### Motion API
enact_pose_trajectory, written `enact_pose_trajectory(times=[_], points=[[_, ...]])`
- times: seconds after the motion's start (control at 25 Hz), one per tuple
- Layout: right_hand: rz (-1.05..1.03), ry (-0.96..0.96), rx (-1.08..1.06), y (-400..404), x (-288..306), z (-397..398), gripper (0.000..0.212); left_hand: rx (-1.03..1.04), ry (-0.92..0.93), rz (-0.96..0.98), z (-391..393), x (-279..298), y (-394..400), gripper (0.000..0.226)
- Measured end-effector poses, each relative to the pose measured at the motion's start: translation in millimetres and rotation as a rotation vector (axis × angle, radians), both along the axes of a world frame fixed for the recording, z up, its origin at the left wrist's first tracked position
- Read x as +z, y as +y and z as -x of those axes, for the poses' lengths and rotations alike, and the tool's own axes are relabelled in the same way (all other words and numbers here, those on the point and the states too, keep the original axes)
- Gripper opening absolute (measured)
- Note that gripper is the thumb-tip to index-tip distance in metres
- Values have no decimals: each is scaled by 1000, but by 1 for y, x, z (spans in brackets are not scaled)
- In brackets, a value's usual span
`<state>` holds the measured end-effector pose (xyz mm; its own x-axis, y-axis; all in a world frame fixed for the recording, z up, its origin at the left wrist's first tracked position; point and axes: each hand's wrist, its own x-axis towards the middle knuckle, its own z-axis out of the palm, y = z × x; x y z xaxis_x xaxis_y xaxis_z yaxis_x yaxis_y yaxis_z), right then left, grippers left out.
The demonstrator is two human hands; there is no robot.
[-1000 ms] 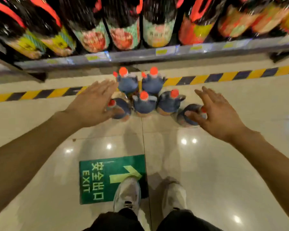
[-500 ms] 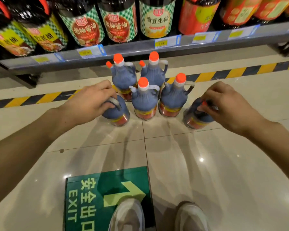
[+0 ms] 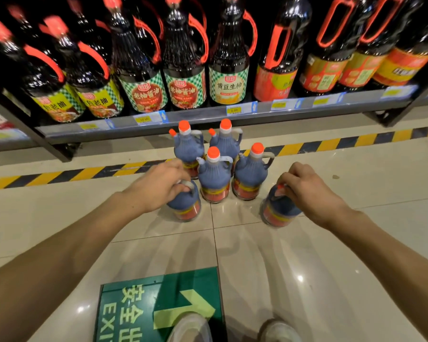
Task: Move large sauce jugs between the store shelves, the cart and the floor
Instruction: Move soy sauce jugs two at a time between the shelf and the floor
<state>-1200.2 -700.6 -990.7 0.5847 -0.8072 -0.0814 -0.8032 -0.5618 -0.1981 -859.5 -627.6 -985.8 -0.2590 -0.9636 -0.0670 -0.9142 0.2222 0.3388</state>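
Several dark sauce jugs with orange caps and red labels stand on the tiled floor in front of the bottom shelf. My left hand (image 3: 158, 185) grips the handle of the front-left jug (image 3: 185, 206). My right hand (image 3: 307, 188) grips the top of the front-right jug (image 3: 277, 211), which leans to the left. Both caps are hidden under my fingers. Between them stand a middle jug (image 3: 214, 176) and another jug (image 3: 250, 174), with two more jugs (image 3: 189, 146) behind, near the shelf.
The bottom shelf (image 3: 208, 117) holds a row of large dark soy sauce bottles with red handles (image 3: 183, 70). A yellow-black hazard stripe (image 3: 331, 144) runs along the floor. A green EXIT floor sign (image 3: 134, 304) and my two shoes (image 3: 190, 327) lie below.
Both hands reached down from open and closed on the two outer jugs. The view has since tilted up, showing more of the shelf; the grips hold.
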Motion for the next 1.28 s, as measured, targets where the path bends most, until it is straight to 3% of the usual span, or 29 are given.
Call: enact_pose_trajectory(times=[0.24,0.48,0.56,0.72,0.84,0.92,1.08,1.28], points=[[-116,-94,49,29,1,-38,13,16,4,-48,34,-4,10,16],[50,-26,158,43,-13,-60,16,56,32,-23,67,-8,19,17],[66,-31,144,44,-16,-57,23,129,64,17,67,-11,19,29],[-73,-116,68,44,-13,-41,58,319,405,-58,51,-29,32,79],[-357,-471,-206,46,-29,-18,94,497,682,-247,39,-57,50,99],[-569,-616,-316,51,-50,-1,105,553,816,-352,34,-75,55,104],[-797,-679,-354,61,-88,2,76,517,882,-460,39,-95,51,94],[-859,-753,-400,45,-96,-7,78,524,907,-447,45,-110,39,98]])
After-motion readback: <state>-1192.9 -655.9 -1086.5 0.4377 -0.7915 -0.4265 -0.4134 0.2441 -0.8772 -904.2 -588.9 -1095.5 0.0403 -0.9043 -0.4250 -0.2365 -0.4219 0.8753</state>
